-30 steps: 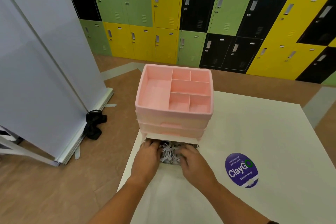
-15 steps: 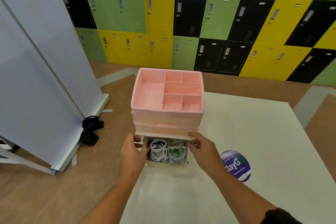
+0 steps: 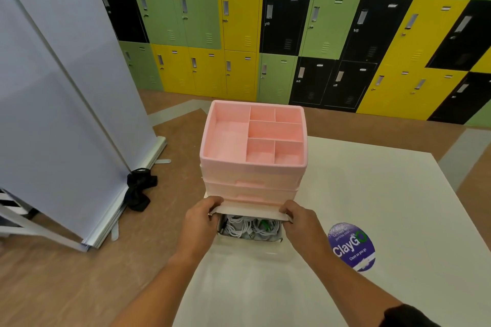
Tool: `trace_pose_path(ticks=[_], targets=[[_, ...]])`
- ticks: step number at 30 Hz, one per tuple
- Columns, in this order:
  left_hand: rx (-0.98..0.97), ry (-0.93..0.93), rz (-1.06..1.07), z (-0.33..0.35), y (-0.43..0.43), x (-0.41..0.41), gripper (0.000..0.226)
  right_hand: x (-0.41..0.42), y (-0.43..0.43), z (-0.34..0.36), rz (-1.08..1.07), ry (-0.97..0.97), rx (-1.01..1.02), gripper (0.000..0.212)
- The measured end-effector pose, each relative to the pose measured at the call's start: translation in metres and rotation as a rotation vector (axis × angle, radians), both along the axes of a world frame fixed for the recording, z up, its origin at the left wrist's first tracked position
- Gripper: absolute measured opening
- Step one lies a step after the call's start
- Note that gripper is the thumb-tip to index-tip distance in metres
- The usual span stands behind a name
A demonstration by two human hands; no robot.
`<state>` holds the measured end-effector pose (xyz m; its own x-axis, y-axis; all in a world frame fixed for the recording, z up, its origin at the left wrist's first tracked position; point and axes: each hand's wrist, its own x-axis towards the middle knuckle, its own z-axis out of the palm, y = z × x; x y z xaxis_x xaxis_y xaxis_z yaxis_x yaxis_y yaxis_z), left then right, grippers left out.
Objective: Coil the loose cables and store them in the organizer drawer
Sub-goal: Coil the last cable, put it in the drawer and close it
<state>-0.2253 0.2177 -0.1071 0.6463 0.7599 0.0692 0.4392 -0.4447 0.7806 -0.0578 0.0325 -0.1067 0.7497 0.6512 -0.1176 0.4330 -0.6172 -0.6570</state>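
Left hand and right hand each grip an end of the open drawer, white coiled cables inside.

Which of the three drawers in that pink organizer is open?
The bottom drawer, pulled out toward the person and showing coiled white cables. The left hand and right hand grip its sides. The two drawers above sit flush and closed.
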Motion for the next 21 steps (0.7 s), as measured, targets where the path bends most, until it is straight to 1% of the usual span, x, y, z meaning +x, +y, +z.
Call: trace_pose_path(ticks=[5, 9, 12, 15, 18, 21], targets=[[0.049, -0.064, 0.042, 0.010, 0.005, 0.010, 0.026, 0.009, 0.009, 0.008, -0.075, 0.006, 0.084, 0.023], [0.055, -0.034, 0.053, 0.005, 0.003, 0.011, 0.025, 0.010, 0.009, 0.005, -0.058, 0.007, 0.051, 0.023], [0.038, 0.014, 0.053, -0.001, 0.001, 0.007, 0.031, 0.008, 0.007, 0.002, -0.011, -0.005, 0.003, 0.027], [0.033, 0.081, 0.027, -0.006, -0.001, 0.002, 0.037, 0.005, 0.003, -0.003, 0.028, -0.005, -0.088, 0.026], [0.071, 0.174, -0.056, -0.014, -0.002, -0.005, 0.038, -0.002, -0.002, -0.012, 0.080, -0.034, -0.194, 0.034], [0.136, 0.294, -0.148, -0.017, -0.003, -0.008, 0.035, -0.010, -0.007, -0.014, 0.128, -0.087, -0.277, 0.035]])
